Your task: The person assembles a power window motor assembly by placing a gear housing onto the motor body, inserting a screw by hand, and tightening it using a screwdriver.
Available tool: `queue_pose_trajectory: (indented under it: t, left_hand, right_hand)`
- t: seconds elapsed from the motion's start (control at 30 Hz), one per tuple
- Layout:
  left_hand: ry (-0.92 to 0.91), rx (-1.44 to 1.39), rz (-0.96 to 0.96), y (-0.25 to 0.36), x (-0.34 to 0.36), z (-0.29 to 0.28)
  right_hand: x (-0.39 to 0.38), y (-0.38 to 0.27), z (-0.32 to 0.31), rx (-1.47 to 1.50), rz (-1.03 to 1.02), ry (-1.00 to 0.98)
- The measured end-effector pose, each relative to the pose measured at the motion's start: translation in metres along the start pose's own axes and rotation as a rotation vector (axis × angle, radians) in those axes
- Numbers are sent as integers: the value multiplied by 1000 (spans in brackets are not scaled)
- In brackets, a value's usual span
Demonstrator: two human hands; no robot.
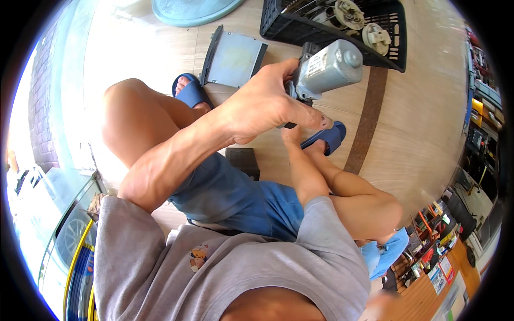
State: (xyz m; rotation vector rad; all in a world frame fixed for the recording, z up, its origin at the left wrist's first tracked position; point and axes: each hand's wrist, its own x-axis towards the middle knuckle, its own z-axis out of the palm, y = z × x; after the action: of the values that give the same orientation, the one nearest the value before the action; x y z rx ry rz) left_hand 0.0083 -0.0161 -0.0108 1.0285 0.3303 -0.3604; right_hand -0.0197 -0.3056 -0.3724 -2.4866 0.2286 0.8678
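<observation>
My left hand point(270, 101) grips a silver cylindrical motor point(329, 67) with a dark housing, held up in front of me above the floor, its thumb reaching across toward the right. My right hand point(290, 137) is lower, behind the left one and under the motor; its fingers are mostly hidden, so I cannot make out its grip. Just beyond, a flat grey metal unit point(230, 59) lies on the tiles, left of the motor. A black plastic crate point(393, 40) holding several white round mechanical parts point(375, 37) stands behind the motor.
My sandalled feet rest either side, with a dark box point(242, 160) between them. A blue-green round object point(195, 8) is at top left, a glass case point(67, 192) at left. At lower right are another person point(383, 251) and a wooden workbench point(455, 267) with tools.
</observation>
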Motion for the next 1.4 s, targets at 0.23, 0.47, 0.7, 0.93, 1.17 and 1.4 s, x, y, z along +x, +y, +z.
queue_pose_trajectory:
  t: [0.23,0.47,0.7,0.93,1.17,1.4]
  left_hand:
    - [-46,-65,30,5,-6,5]
    - [1,33,193,-3,-6,-2]
    - [-1,60,222,2,-10,1]
    - [-41,85,300,1,-8,7]
    - [-54,86,341,21,-15,25]
    - [22,64,442,22,-16,27]
  right_hand:
    - [25,34,18,31,-252,141]
    - [43,51,42,74,-389,158]
    - [42,53,41,47,-348,151]
    - [45,14,-36,-45,-175,144]
    - [31,-79,-199,-102,-217,318]
    - [-178,-272,-298,452,-740,545]
